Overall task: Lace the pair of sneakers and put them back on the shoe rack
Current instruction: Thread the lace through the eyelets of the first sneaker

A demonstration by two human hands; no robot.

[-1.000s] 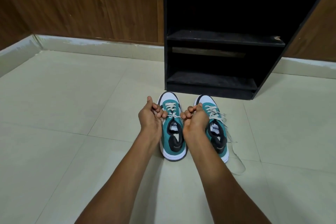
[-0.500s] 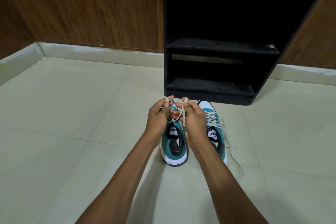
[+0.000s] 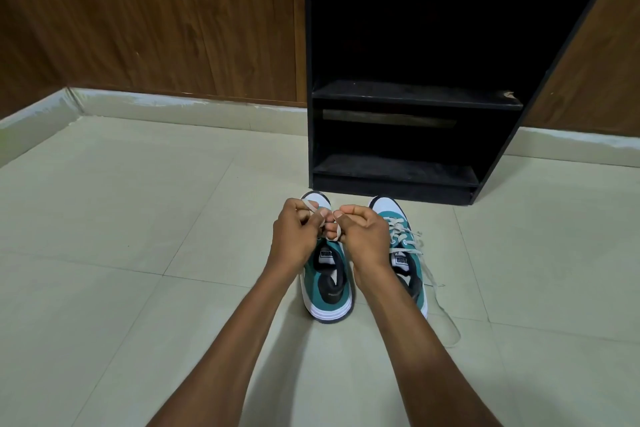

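Two teal, white and black sneakers stand side by side on the tiled floor, toes toward the rack. Over the left sneaker [image 3: 327,282] my left hand [image 3: 298,236] and my right hand [image 3: 363,236] meet, each pinching a strand of its cream lace [image 3: 320,224]; the lace loops around the fingers of both hands. My hands hide that shoe's eyelets. The right sneaker [image 3: 403,253] is laced, and its loose lace ends [image 3: 440,308] trail onto the floor to the right. The black shoe rack [image 3: 398,170] stands just beyond the toes.
The rack's shelves hold nothing that I can see. Brown wood panelling [image 3: 156,28] with a pale skirting runs behind and to the left. Light tiled floor [image 3: 138,218] spreads around the shoes.
My hands rose from the sides of the left sneaker and came together above its tongue, pulling the lace strands up and winding them round the fingers. The view tilted upward.
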